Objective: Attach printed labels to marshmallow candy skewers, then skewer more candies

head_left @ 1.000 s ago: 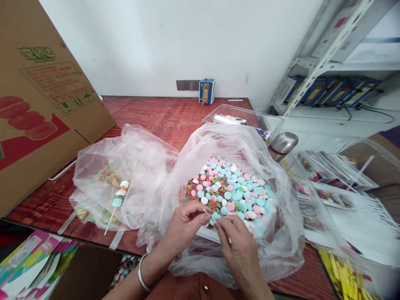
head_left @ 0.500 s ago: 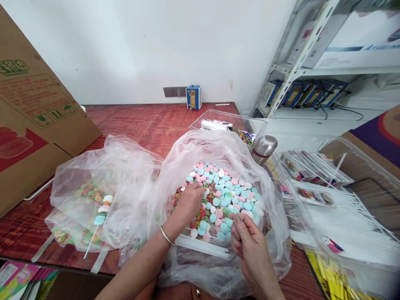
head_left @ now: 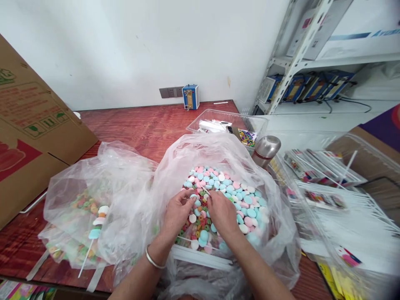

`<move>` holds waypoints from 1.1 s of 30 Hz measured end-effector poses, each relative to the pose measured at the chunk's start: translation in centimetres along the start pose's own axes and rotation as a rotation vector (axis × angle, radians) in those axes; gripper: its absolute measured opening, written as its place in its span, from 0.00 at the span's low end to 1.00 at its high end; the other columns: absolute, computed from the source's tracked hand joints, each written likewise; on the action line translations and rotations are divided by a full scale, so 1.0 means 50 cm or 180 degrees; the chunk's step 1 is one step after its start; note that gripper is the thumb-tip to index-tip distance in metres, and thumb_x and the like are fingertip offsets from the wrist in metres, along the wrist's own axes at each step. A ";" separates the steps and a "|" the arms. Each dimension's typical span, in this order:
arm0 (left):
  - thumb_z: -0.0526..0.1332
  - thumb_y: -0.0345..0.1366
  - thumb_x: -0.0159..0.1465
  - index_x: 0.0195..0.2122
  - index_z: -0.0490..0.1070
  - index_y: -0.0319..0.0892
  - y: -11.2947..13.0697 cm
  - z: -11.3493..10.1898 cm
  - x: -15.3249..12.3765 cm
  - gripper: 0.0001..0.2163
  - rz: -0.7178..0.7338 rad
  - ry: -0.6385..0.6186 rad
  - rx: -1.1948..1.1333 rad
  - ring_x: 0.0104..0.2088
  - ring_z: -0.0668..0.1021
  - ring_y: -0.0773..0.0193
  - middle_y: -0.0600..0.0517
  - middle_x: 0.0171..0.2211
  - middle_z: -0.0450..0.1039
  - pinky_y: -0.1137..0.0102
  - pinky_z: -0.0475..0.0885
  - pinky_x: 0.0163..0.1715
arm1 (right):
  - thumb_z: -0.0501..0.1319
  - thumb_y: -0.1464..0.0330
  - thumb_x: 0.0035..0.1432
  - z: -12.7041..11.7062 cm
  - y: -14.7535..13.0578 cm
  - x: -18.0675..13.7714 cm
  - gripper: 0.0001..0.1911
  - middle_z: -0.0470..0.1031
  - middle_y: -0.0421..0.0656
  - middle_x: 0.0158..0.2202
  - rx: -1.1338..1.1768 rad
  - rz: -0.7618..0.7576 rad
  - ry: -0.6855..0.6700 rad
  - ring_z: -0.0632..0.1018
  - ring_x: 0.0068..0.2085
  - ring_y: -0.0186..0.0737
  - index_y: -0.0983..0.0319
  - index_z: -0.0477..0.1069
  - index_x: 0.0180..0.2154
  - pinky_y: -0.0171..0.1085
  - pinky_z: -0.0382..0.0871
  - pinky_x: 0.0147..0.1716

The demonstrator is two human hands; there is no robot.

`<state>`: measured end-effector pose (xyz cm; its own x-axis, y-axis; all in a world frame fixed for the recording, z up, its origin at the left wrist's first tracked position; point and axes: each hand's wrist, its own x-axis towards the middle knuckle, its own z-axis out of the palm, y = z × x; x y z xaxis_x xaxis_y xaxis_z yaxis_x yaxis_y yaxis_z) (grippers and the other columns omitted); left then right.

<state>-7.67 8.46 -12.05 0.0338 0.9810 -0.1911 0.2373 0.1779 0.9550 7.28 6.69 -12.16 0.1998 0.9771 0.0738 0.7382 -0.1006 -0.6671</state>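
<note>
A large clear plastic bag [head_left: 175, 156] lies open in front of me, holding pink, white and pale blue candy discs [head_left: 248, 200] and small coloured rings [head_left: 200, 225]. Over the candy, my left hand [head_left: 176, 210] is closed in a pinch on a pale blue candy disc [head_left: 193, 197]. Close beside it, my right hand [head_left: 222, 211] grips a thin white stick [head_left: 205, 190], its tip pointing up and left. Several white sticks [head_left: 200, 257] lie at the bag's near edge. A finished-looking candy skewer [head_left: 94, 233] rests on a second bag [head_left: 125, 166] at the left.
A cardboard box [head_left: 40, 121] stands at the left. Behind the bag are a clear tray [head_left: 200, 121] and a metal flask [head_left: 265, 151]. At the right, a clear bin [head_left: 300, 225] holds packets and white sticks, beside a metal shelf [head_left: 286, 91].
My right hand has moved left and forward over the candy, and a white stick now shows in it. My left hand has drawn back slightly, now pinching a disc. The view has shifted slightly.
</note>
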 end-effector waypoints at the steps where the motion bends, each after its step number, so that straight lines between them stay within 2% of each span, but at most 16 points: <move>1: 0.67 0.41 0.58 0.45 0.77 0.40 0.000 -0.002 0.003 0.16 -0.0252 -0.0054 -0.0446 0.27 0.78 0.66 0.50 0.32 0.78 0.71 0.73 0.29 | 0.55 0.75 0.61 0.010 -0.002 0.007 0.10 0.73 0.44 0.33 -0.0034 -0.0011 -0.0002 0.72 0.29 0.38 0.60 0.73 0.32 0.34 0.55 0.28; 4: 0.71 0.40 0.54 0.41 0.79 0.40 -0.001 -0.002 0.006 0.15 -0.0689 -0.0087 -0.1565 0.30 0.80 0.67 0.48 0.39 0.80 0.71 0.77 0.33 | 0.54 0.74 0.62 0.023 0.003 0.009 0.10 0.73 0.44 0.34 -0.0004 -0.0045 0.0024 0.72 0.29 0.38 0.60 0.72 0.32 0.34 0.55 0.27; 6: 0.73 0.39 0.52 0.40 0.80 0.40 -0.002 0.001 0.003 0.15 -0.0786 -0.0140 -0.1867 0.32 0.81 0.66 0.47 0.42 0.79 0.71 0.78 0.35 | 0.53 0.71 0.63 0.019 0.008 0.001 0.09 0.72 0.44 0.35 0.0105 -0.0014 0.0104 0.72 0.32 0.39 0.60 0.71 0.34 0.34 0.58 0.29; 8: 0.73 0.38 0.51 0.38 0.80 0.40 -0.003 0.009 -0.002 0.14 -0.0713 -0.0215 -0.1867 0.32 0.81 0.65 0.48 0.40 0.80 0.70 0.78 0.36 | 0.53 0.68 0.63 0.011 0.012 -0.010 0.08 0.73 0.44 0.35 0.0282 0.0072 0.0186 0.73 0.33 0.40 0.61 0.69 0.34 0.35 0.61 0.31; 11: 0.73 0.38 0.51 0.36 0.80 0.41 -0.002 0.025 -0.011 0.12 -0.0388 -0.0309 -0.1658 0.29 0.81 0.65 0.51 0.33 0.80 0.70 0.78 0.34 | 0.54 0.65 0.62 0.001 0.010 -0.027 0.07 0.73 0.39 0.28 0.0657 0.0212 0.0167 0.71 0.27 0.37 0.60 0.67 0.33 0.34 0.63 0.29; 16: 0.72 0.34 0.52 0.41 0.76 0.42 0.000 0.040 -0.020 0.15 0.0088 -0.0277 -0.1508 0.26 0.79 0.67 0.52 0.32 0.80 0.72 0.75 0.29 | 0.56 0.63 0.60 -0.006 0.001 -0.047 0.07 0.71 0.35 0.24 0.1274 0.0312 0.0037 0.68 0.23 0.34 0.59 0.66 0.32 0.32 0.61 0.24; 20: 0.71 0.34 0.52 0.45 0.76 0.40 -0.007 0.033 -0.016 0.18 0.0059 -0.0427 -0.1287 0.26 0.78 0.66 0.54 0.26 0.78 0.71 0.74 0.30 | 0.58 0.63 0.56 -0.006 0.006 -0.047 0.07 0.68 0.35 0.24 0.1664 0.0286 -0.0070 0.66 0.24 0.33 0.59 0.64 0.30 0.31 0.61 0.24; 24: 0.73 0.37 0.51 0.39 0.77 0.39 -0.018 0.027 -0.007 0.15 0.0009 -0.0708 -0.1294 0.28 0.78 0.65 0.52 0.27 0.78 0.71 0.74 0.31 | 0.58 0.61 0.57 -0.001 0.018 -0.047 0.08 0.70 0.36 0.27 0.2002 0.0253 -0.0170 0.68 0.26 0.34 0.59 0.65 0.31 0.31 0.63 0.27; 28: 0.74 0.36 0.50 0.37 0.76 0.40 -0.021 0.031 -0.008 0.15 -0.0020 -0.0820 -0.1500 0.30 0.79 0.64 0.53 0.27 0.78 0.70 0.74 0.34 | 0.58 0.58 0.60 0.001 0.024 -0.056 0.11 0.69 0.35 0.25 0.2153 0.0318 -0.0248 0.65 0.22 0.32 0.59 0.67 0.35 0.31 0.58 0.22; 30: 0.75 0.36 0.50 0.37 0.76 0.40 -0.016 0.033 -0.013 0.15 -0.0045 -0.0832 -0.1565 0.33 0.79 0.63 0.52 0.29 0.79 0.70 0.74 0.36 | 0.61 0.57 0.59 0.000 0.025 -0.060 0.12 0.66 0.33 0.23 0.2091 0.0380 -0.0266 0.62 0.21 0.31 0.59 0.68 0.36 0.31 0.55 0.20; 33: 0.75 0.36 0.49 0.40 0.76 0.41 -0.007 0.031 -0.022 0.18 -0.0295 -0.0895 -0.1844 0.40 0.80 0.61 0.49 0.38 0.80 0.68 0.74 0.42 | 0.61 0.58 0.59 -0.007 0.025 -0.061 0.11 0.60 0.31 0.20 0.2002 0.0443 -0.0266 0.59 0.20 0.31 0.59 0.68 0.37 0.31 0.53 0.20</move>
<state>-6.28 7.23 -12.50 0.3098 0.9158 -0.2556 -0.3079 0.3509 0.8843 7.80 3.54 -12.97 0.1968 0.9767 -0.0856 0.1857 -0.1228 -0.9749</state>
